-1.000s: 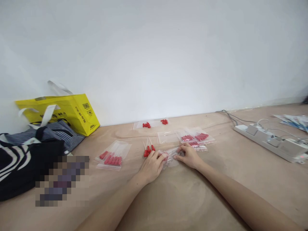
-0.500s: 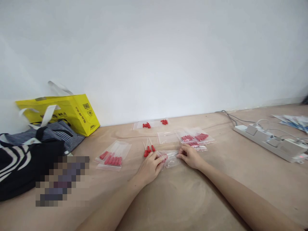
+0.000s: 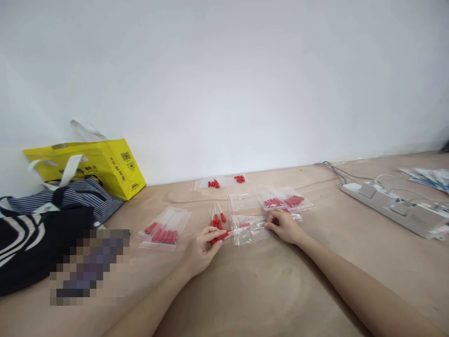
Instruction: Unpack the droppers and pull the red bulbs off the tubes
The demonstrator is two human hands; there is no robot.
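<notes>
My left hand [image 3: 205,245] pinches a dropper [image 3: 220,237], a thin clear tube with a red rubber bulb, by its red end. Its tube points right, at the left end of a clear zip bag [image 3: 250,234]. Inside that bag lies another red bulb [image 3: 244,225]. My right hand [image 3: 283,225] is closed on the right end of the bag, holding it flat on the table. Just behind my left hand lie several loose droppers [image 3: 223,217], bulbs toward me.
Filled bags of droppers lie on the left [image 3: 164,231] and behind my right hand [image 3: 294,200]. Loose red bulbs [image 3: 213,184] rest on bags near the wall. A white power strip [image 3: 396,206] stands right; a yellow bag [image 3: 119,168] and dark striped bags [image 3: 45,234] stand left.
My left hand has moved left, off the bag, and now holds a dropper at its end. The bag lies flatter, and my right hand has shifted slightly right with it.
</notes>
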